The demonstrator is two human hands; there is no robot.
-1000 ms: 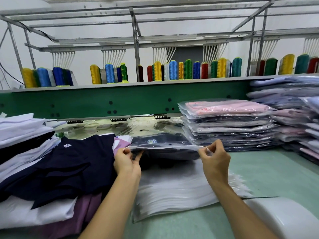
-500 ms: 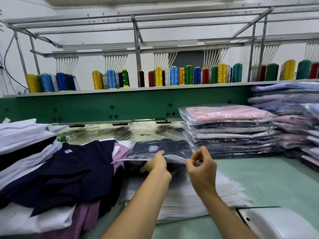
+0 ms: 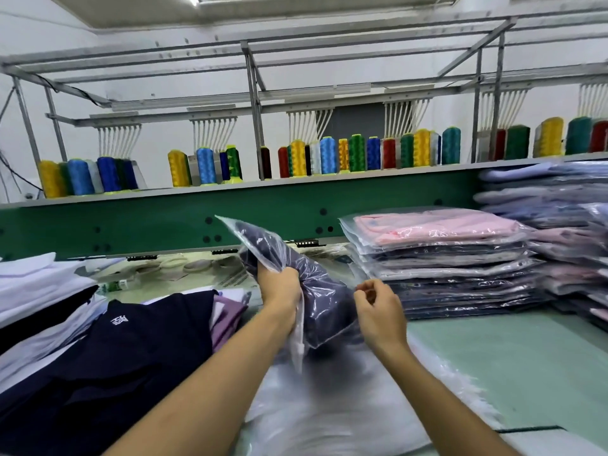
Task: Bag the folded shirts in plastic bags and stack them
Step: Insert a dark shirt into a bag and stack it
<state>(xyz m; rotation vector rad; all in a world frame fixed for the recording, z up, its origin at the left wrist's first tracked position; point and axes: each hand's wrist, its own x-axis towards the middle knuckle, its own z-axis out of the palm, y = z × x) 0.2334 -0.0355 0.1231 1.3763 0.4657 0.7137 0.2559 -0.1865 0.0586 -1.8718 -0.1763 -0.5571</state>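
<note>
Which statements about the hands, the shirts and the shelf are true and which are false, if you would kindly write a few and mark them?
1. The left hand grips the bagged navy shirt, which is tilted above the table. True.
2. The top bag on the stack of bagged shirts holds a green shirt. False: it holds a pink shirt.
3. The thread cones stand in a row on the shelf. True.
4. The loose navy shirt lies to the right of both hands. False: it lies to their left.
5. The empty plastic bags lie below the hands. True.
</note>
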